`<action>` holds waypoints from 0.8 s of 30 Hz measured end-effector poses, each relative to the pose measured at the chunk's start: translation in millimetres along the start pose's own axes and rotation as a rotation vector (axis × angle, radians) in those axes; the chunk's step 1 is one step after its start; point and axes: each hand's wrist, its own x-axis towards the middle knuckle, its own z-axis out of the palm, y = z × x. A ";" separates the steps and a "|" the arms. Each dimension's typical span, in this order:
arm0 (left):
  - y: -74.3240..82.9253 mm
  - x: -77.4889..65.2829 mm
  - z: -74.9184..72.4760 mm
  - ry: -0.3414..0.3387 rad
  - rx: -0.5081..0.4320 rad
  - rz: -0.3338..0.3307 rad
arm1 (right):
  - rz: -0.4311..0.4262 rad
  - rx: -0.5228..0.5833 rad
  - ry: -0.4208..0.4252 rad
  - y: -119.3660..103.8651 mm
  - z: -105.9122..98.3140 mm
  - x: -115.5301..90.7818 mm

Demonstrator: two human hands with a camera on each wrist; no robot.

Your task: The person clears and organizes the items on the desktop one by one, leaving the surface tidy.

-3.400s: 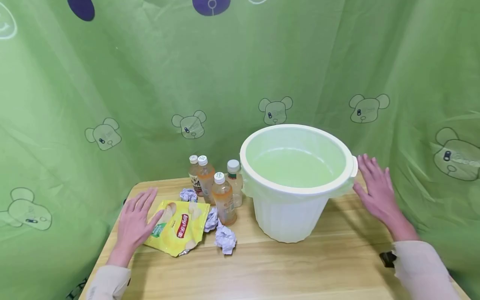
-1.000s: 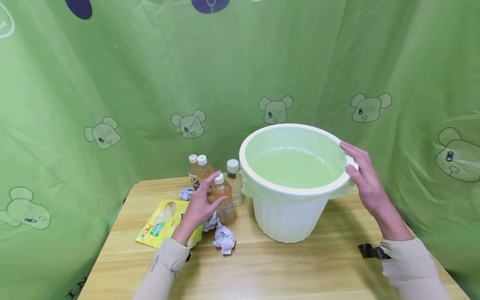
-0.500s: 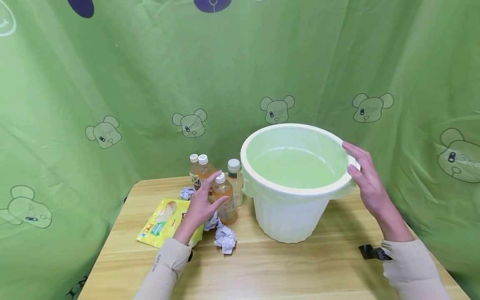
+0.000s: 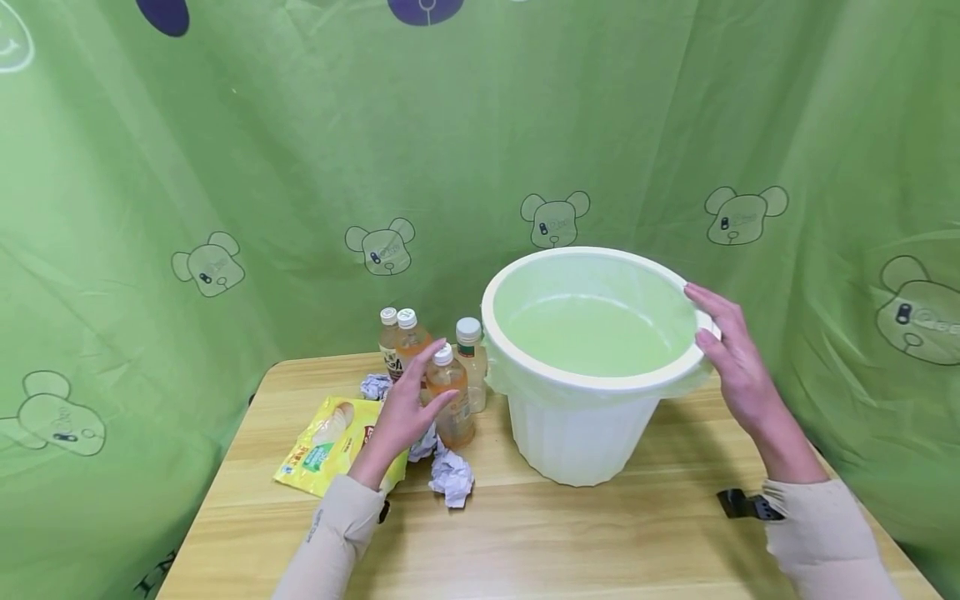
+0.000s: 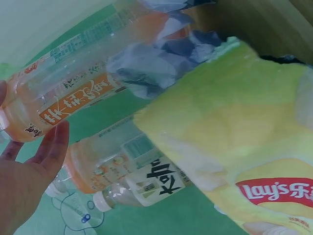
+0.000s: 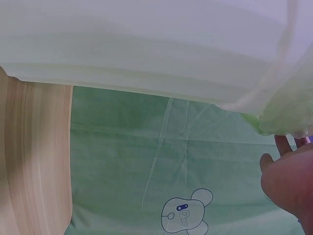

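Observation:
My left hand (image 4: 405,412) holds the front plastic bottle (image 4: 454,417) near its top, thumb on one side and fingers on the other. In the left wrist view, this bottle (image 5: 73,93) has an orange label, and the fingertips lie against its shoulder. The bottle stands upright on the table, among the others. My right hand (image 4: 738,367) grips the right rim of a large white bin (image 4: 581,442), fingers over the edge. A pale green liner bag (image 4: 592,333) covers the bin's inside. In the right wrist view, the fingers are partly hidden by the liner bag (image 6: 288,112).
Two bottles stand behind the held one, and a clear bottle (image 4: 471,367) is right beside it. A yellow Lay's chip bag (image 4: 322,450) lies under the left forearm. Crumpled paper balls (image 4: 452,477) sit nearby on the wooden table (image 4: 562,542). A green curtain (image 4: 465,125) hangs behind.
My left hand came from the left side of the chip bag to the front bottle, which now leans slightly right. My right hand moved from beside the bin onto its rim.

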 end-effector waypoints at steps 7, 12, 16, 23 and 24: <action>12.2 4.3 -14.6 0.020 0.013 0.049 | 0.007 -0.007 -0.008 1.7 0.1 -0.9; 22.7 6.4 -28.0 0.054 0.026 0.102 | 0.012 -0.007 -0.010 2.0 0.0 -1.1; 32.2 8.2 -40.1 0.080 0.010 0.121 | 0.014 -0.004 -0.007 2.1 0.0 -0.6; 48.3 12.2 -64.8 0.143 -0.033 0.146 | 0.016 -0.005 -0.005 2.2 0.5 0.0; 49.9 12.9 -68.3 0.157 -0.044 0.151 | 0.017 -0.003 -0.006 2.1 0.6 0.1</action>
